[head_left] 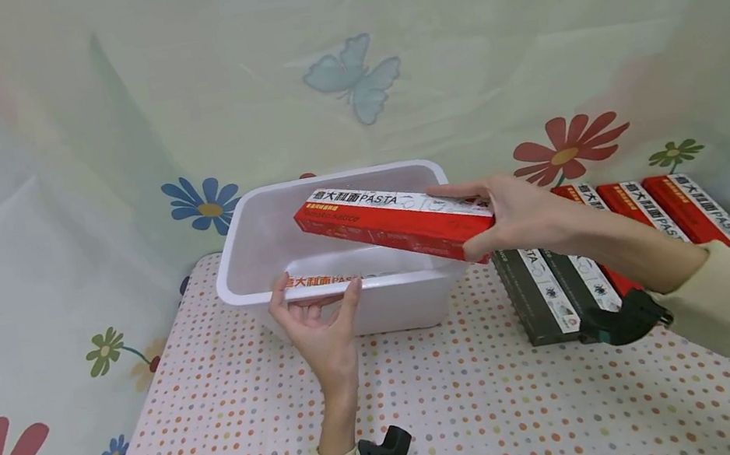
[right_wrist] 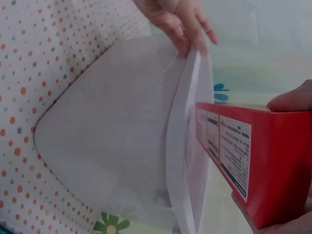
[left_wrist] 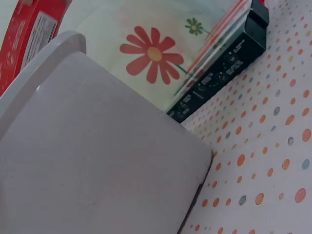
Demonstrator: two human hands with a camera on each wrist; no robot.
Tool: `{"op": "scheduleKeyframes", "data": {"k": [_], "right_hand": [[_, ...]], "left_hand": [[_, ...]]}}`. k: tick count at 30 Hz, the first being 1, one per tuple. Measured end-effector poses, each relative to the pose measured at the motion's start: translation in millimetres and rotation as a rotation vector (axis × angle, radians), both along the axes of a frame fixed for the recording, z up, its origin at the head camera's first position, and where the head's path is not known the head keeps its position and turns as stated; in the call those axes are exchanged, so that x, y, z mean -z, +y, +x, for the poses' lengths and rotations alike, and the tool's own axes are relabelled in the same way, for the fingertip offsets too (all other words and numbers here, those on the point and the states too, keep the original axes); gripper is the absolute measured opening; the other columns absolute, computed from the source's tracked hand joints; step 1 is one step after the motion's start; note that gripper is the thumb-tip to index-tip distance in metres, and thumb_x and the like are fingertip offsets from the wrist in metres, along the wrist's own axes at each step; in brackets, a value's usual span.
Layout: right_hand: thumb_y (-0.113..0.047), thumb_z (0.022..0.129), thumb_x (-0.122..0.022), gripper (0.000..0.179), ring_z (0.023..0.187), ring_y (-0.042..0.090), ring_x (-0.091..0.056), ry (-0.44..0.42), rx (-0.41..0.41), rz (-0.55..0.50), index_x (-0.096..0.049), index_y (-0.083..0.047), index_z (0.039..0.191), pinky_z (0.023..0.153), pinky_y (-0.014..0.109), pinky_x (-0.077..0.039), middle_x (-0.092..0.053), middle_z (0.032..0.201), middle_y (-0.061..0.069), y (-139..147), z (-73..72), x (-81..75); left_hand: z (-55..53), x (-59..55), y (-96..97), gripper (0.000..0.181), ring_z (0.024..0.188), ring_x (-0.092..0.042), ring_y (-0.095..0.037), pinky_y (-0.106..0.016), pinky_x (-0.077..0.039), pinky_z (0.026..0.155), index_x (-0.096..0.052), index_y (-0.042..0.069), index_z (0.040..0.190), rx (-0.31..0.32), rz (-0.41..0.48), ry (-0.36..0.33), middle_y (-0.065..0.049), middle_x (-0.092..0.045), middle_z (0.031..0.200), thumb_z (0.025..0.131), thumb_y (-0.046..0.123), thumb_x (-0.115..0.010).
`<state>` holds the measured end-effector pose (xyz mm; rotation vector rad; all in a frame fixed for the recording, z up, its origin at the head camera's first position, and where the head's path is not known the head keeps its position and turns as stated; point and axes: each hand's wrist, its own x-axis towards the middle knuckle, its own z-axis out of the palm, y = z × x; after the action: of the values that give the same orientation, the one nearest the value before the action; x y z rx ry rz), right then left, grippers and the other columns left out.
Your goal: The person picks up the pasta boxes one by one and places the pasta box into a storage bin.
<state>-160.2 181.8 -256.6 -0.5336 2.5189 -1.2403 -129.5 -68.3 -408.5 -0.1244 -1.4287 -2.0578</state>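
Observation:
My right hand (head_left: pixel 518 212) grips the right end of a red pasta box (head_left: pixel 386 226), thumb and fingers on opposite sides. The box is tilted, over the opening of a white plastic bin (head_left: pixel 377 308). In the right wrist view the red box (right_wrist: pixel 229 146) reaches across the bin's rim (right_wrist: pixel 178 156). My left hand (head_left: pixel 324 336) holds the bin's front rim, as the right wrist view also shows. Inside the bin lies another pasta box (head_left: pixel 316 280), mostly hidden by the front wall. The left wrist view shows the bin's outer wall (left_wrist: pixel 107 146) but not the left hand's grip.
Right of the bin lie dark pasta boxes (head_left: pixel 534 296) and several red pasta boxes (head_left: pixel 688 207) in a row, partly behind my right arm. A dotted cloth (head_left: pixel 478 415) covers the table. A flowered backdrop (head_left: pixel 490 67) hangs behind.

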Motion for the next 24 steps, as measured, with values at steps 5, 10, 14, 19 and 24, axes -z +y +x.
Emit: {"op": "scheduleKeyframes", "data": {"k": [5, 10, 14, 19, 24], "right_hand": [[-0.005, 0.079, -0.075, 0.085, 0.115, 0.031, -0.06, -0.056, -0.105, 0.055, -0.043, -0.005, 0.158, 0.085, 0.033, -0.061, -0.065, 0.133, 0.015, -22.7, -34.1, -3.0], [-0.003, 0.075, -0.071, 0.08, 0.108, 0.028, -0.061, -0.068, -0.185, 0.139, -0.05, 0.002, 0.151, 0.08, 0.031, -0.057, -0.066, 0.133, 0.016, -43.3, -65.6, -1.6], [-0.003, 0.074, -0.071, 0.077, 0.102, 0.028, -0.062, -0.091, -0.213, 0.187, -0.053, 0.006, 0.147, 0.077, 0.028, -0.058, -0.067, 0.129, 0.019, -58.4, -85.1, -1.3], [-0.002, 0.073, -0.07, 0.072, 0.102, 0.028, -0.063, -0.129, -0.252, 0.215, -0.057, 0.006, 0.144, 0.077, 0.027, -0.059, -0.07, 0.122, 0.017, -74.5, -103.9, -0.6], [-0.003, 0.075, -0.071, 0.074, 0.111, 0.029, -0.06, -0.129, -0.318, 0.271, -0.054, 0.004, 0.147, 0.083, 0.029, -0.06, -0.066, 0.129, 0.017, -84.2, -121.0, 0.7]], "left_hand": [[-1.4, -0.7, 0.2, 0.093, 0.127, -0.059, -0.036, -0.042, -0.063, 0.094, -0.023, 0.006, 0.155, -0.001, 0.006, -0.001, -0.02, -0.044, 0.151, 0.084, -0.008, -0.082], [-0.4, 0.4, 0.0, 0.092, 0.132, -0.056, -0.037, -0.041, -0.063, 0.095, -0.023, 0.005, 0.155, 0.002, 0.015, -0.012, -0.021, -0.042, 0.154, 0.085, -0.007, -0.082], [0.9, 0.6, -0.5, 0.092, 0.131, -0.056, -0.038, -0.041, -0.063, 0.094, -0.024, 0.005, 0.155, -0.008, 0.007, -0.019, -0.015, -0.044, 0.153, 0.085, -0.007, -0.082], [2.9, 0.4, -2.1, 0.092, 0.13, -0.056, -0.042, -0.042, -0.063, 0.094, -0.025, 0.006, 0.154, -0.018, 0.006, -0.013, -0.016, -0.045, 0.152, 0.083, -0.009, -0.082], [3.8, -0.7, -2.9, 0.094, 0.131, -0.057, -0.038, -0.043, -0.063, 0.095, -0.024, 0.006, 0.155, -0.019, -0.002, -0.006, -0.016, -0.045, 0.152, 0.083, -0.008, -0.083]]}}
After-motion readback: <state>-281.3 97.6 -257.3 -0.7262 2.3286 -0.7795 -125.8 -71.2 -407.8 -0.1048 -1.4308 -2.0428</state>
